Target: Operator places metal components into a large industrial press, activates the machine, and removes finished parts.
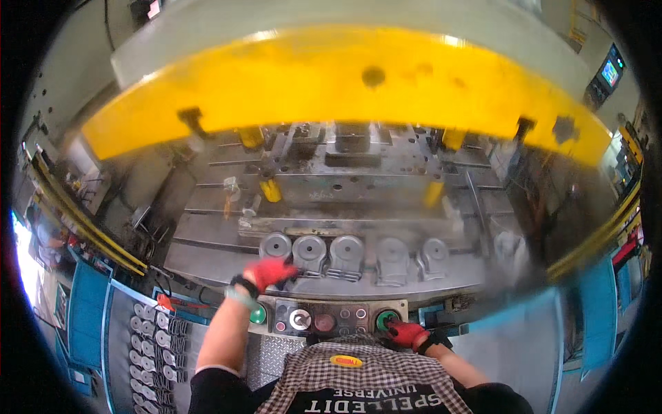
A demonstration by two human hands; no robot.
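Note:
My left hand [270,273], in a red glove, reaches over the front of the metal press bed. It covers the lower ends of the leftmost stamped metal parts. Its fingers point right and are slightly smeared, so I cannot make out whether they grip anything. Several grey parts with round heads stand in a row there, among them a middle one [345,254] and the rightmost one [434,258]. Lower right, my right hand [408,334], also gloved in red, has its fingers stretched onto the green push button [387,320] of the control panel [343,312].
A yellow press ram [310,83] spans the space above the bed. On the left, a table [118,324] carries several rows of similar parts; a grey tabletop [517,338] lies at right. Another green button [258,314] sits below my left forearm. A screen [609,72] hangs far right.

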